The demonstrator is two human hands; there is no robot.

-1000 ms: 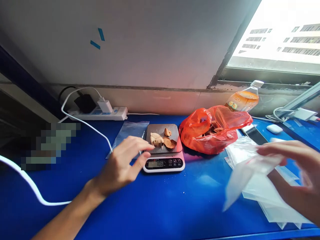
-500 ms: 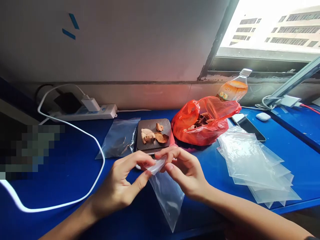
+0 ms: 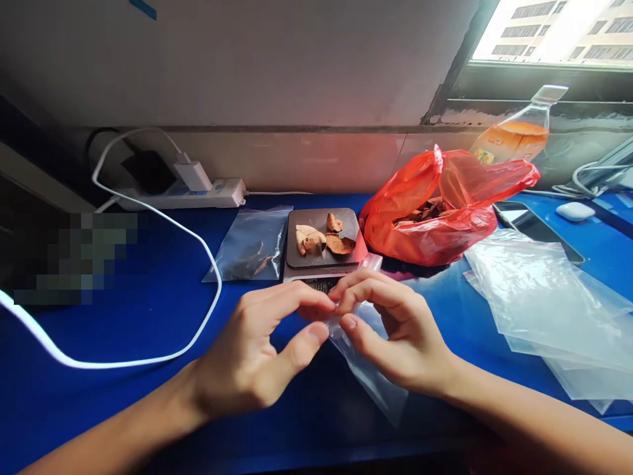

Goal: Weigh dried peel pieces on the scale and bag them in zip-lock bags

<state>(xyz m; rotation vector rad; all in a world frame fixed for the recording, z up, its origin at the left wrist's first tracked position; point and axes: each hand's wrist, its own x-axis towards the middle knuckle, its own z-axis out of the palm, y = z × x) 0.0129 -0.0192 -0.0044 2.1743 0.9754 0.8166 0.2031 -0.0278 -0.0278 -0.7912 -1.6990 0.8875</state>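
Bare table [image 3: 462,313] leaves passage between right hand [image 3: 418,340] and clear bags [image 3: 539,297], but the red bag [image 3: 440,243] blocks the far end

Daylight is admitted through the window [image 3: 558,30], far beyond and to the right of the fingers [image 3: 291,297], where the view outside is partly washed out. The wall [image 3: 277,72] beyond them is left dim, and the far left is sunk in deep shadow. A red tinge is cast around the red bag [image 3: 435,244], which is lit through. Bright glare is caught on the stacked bags [image 3: 534,297] to their right; a softer sheen is shown on the clear bag [image 3: 378,382] below them. Leftward, a patch [image 3: 89,254] is pixelated. Toward the upper right, the bottle [image 3: 517,138] is slanted by wide-angle distortion.
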